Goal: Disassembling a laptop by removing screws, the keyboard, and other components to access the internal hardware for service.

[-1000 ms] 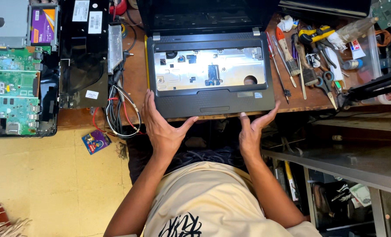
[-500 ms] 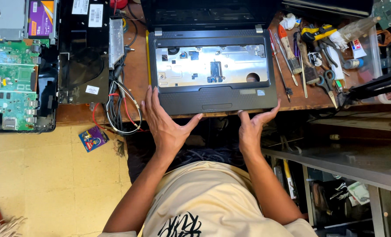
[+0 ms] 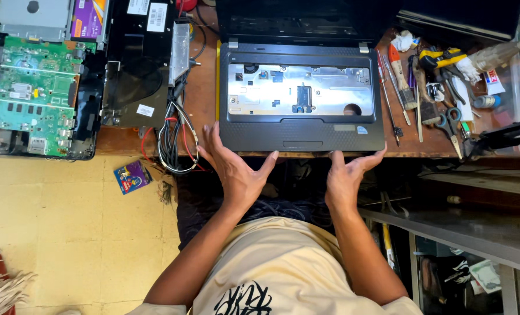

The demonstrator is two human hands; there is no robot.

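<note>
- A dark grey laptop [image 3: 302,96] is seen lying open on the wooden surface [image 3: 204,93], its front edge at the near edge of the surface. The keyboard is off, and a silver metal plate with small cut-outs is exposed in its place.
- The black screen is tilted back at the far side.
- The left hand [image 3: 235,169] is spread flat, palm down, fingers apart, at the laptop's near left corner; nothing is clamped in its grip.
- The right hand [image 3: 347,175] is held open at the near right corner, thumb and fingers apart, with the fingertips at the front edge; whether they touch cannot be told.
- A clear plastic tray [image 3: 513,87] at the right edge is seen to hold small bottles and tubes.
- Screwdrivers, a brush and scissors [image 3: 446,125] are laid just beside the laptop on the right.
- A bundle of wires [image 3: 175,140] and a green circuit board [image 3: 35,93] are set to the left.
</note>
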